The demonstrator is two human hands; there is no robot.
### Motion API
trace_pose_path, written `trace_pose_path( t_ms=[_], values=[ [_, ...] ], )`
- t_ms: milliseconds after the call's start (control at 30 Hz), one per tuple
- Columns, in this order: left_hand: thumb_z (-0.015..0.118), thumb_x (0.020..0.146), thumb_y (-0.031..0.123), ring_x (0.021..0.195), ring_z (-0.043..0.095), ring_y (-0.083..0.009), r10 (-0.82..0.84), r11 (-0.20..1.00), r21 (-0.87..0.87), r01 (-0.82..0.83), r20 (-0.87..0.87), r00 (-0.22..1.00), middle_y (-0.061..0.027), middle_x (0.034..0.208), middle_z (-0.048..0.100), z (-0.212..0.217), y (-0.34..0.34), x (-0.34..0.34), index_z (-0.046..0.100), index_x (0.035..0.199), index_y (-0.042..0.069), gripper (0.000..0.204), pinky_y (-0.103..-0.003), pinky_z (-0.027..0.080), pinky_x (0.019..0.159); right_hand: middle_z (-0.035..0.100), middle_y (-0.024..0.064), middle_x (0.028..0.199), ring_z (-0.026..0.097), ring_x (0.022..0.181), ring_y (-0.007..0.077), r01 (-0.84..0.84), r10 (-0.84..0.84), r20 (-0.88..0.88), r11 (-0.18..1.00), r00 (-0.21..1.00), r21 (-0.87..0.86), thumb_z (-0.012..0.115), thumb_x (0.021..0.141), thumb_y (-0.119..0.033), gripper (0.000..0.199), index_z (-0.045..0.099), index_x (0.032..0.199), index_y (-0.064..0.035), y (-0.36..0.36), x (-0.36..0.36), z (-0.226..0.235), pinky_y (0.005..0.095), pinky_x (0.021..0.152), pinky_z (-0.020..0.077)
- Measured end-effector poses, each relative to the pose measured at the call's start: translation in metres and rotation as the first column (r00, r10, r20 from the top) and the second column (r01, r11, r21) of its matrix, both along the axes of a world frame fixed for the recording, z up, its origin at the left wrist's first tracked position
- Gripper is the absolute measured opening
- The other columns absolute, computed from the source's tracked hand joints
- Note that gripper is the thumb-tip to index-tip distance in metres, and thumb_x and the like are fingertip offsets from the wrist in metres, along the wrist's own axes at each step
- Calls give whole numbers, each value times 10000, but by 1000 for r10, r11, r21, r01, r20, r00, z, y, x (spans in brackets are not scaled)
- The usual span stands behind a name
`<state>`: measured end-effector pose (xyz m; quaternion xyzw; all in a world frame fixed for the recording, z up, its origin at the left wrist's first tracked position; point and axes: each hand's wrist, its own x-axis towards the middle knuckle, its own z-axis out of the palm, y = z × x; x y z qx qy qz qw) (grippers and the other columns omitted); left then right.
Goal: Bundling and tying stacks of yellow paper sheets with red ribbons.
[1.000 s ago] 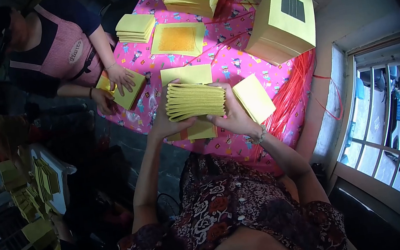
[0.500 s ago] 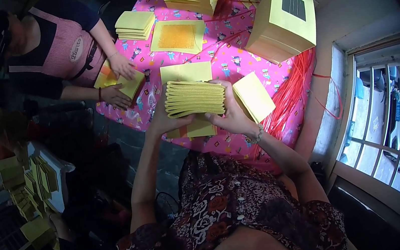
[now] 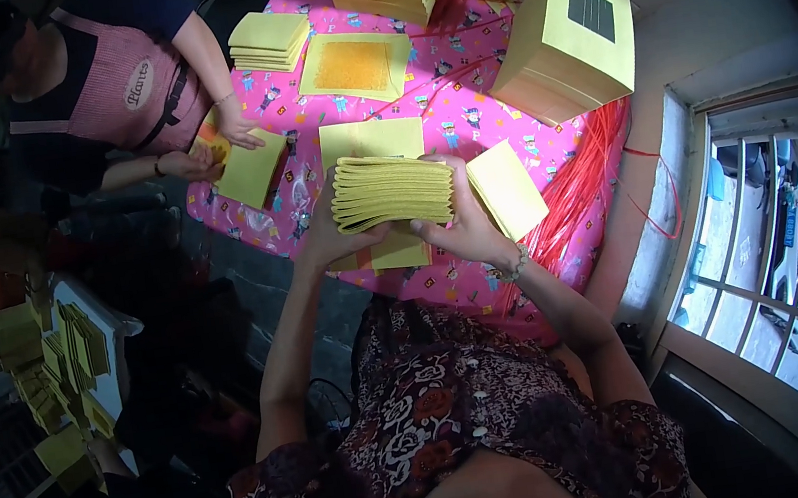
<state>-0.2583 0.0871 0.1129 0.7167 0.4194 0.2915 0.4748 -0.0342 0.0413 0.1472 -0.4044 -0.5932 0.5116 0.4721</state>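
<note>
Between my two hands is a thick bundle of folded yellow paper (image 3: 391,191), its layered folds facing up. My left hand (image 3: 324,227) grips its left end and my right hand (image 3: 463,215) its right end, thumbs along the near side. Below the bundle lies a flat yellow sheet (image 3: 370,139), partly hidden by it. Close to my right hand rests a small stack of yellow paper (image 3: 508,190), set at a slant.
A pink patterned cloth (image 3: 443,122) covers the table. Large yellow paper stacks (image 3: 572,35) stand at the back, with red strings (image 3: 579,200) along the right edge. At left, a co-worker in a pink apron (image 3: 132,93) handles yellow paper (image 3: 252,167). A barred window (image 3: 762,252) is at right.
My hands and the bundle stay nearly in place, the bundle's right end shifting slightly. The co-worker's lower hand has drawn back left to the edge of their paper.
</note>
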Motion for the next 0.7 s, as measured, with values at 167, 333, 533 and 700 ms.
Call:
trace_pose_path(
  t_ms=[167,333,533,700],
  values=[
    [833,590,177,1101,534,-214,-16,994,105,30,-126,992,-97,1201,513,0,2,-1,396,1302,31,848,-329,449,932,426,129,1182,440,1169,208,6,-8,79,1000,997,20,698,765,-55,697,255,1303,-39,1,1,1,340,970,386],
    [849,591,205,1127,523,-212,79,996,-39,-79,1,997,-95,1203,512,-5,-5,0,423,1284,33,832,-333,444,948,413,102,1209,413,1204,198,-36,38,76,999,996,-18,673,784,-16,691,239,1321,-53,2,2,-4,338,1003,374],
    [870,623,228,1127,528,-199,39,989,-143,-28,73,997,-87,1203,518,6,3,1,424,1289,44,822,-328,448,948,477,97,1148,468,1138,178,-10,9,-37,999,999,-36,700,785,-43,622,309,1269,-35,5,4,0,325,956,398],
    [876,630,203,1129,523,-181,-33,991,-119,60,220,975,-72,1201,531,48,23,24,438,1280,39,801,-328,457,930,487,63,1154,475,1141,158,68,-89,-229,993,970,-97,710,777,-11,623,330,1270,-24,-2,23,27,311,973,397]
  ],
)
